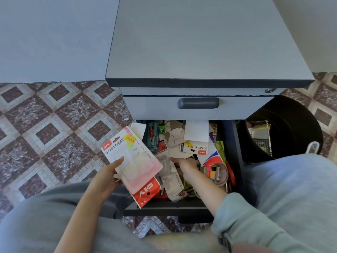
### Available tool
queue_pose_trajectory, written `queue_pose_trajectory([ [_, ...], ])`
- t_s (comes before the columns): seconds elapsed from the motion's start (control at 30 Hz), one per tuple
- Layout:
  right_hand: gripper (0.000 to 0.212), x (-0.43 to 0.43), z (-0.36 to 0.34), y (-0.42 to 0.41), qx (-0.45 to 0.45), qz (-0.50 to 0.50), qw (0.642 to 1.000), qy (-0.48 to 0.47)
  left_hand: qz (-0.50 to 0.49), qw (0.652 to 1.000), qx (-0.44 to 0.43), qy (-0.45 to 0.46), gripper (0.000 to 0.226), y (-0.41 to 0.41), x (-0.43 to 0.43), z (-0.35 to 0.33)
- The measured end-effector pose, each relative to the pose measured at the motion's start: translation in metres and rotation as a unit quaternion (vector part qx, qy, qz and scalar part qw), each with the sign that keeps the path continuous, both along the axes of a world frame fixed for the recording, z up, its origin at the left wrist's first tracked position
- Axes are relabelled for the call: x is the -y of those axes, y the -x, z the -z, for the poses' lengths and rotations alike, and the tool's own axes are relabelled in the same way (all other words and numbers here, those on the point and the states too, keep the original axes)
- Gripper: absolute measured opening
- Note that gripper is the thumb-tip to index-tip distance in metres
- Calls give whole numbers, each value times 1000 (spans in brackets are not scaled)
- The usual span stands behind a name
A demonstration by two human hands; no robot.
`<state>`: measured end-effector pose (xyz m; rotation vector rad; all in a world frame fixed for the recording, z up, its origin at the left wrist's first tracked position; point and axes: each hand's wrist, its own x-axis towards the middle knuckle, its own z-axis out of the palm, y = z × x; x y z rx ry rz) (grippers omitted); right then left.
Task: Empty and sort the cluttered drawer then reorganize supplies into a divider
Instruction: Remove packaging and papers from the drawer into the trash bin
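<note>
The dark lower drawer (235, 143) stands pulled open, full of mixed supplies and torn packaging. My left hand (107, 174) grips a small stack of empty packs left of the drawer; the top one is a clear-and-pink stapler set pack (133, 157), with a red card (145, 194) under it. My right hand (184, 165) reaches down into the drawer's middle, fingers on crumpled paper and cardboard (173, 178); what it grasps is hidden. A second stapler set card (195, 148), a white card (196, 131), a teal stapler pack (152, 137) and a tape ring with erasers (217, 173) lie inside.
A grey cabinet (206, 52) with a shut upper drawer and dark handle (198, 103) rises above the open one. A black round bin (284, 128) with discarded packaging stands to the right. Patterned tile floor (60, 128) spreads to the left. My knees frame the bottom.
</note>
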<state>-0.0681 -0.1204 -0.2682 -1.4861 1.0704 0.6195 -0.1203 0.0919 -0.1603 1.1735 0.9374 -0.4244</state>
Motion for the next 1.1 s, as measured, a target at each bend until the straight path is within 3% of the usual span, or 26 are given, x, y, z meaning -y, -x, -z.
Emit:
queue_pose_trajectory([
  [0.17, 58, -14, -33, -2, 1, -72, 996, 54, -3, 1000, -7, 0, 13, 0, -2, 3],
  [0.37, 52, -25, -41, -8, -25, -86, 995, 38, -2, 1000, -12, -6, 16, -1, -4, 4],
  [0.93, 41, -47, -23, -2, -18, 33, 998, -45, -4, 1000, -6, -4, 7, 0, -2, -3],
  [1.1, 36, -31, -26, -13, -22, 85, 986, -142, -1, 1000, -1, -1, 8, -3, -1, -2],
])
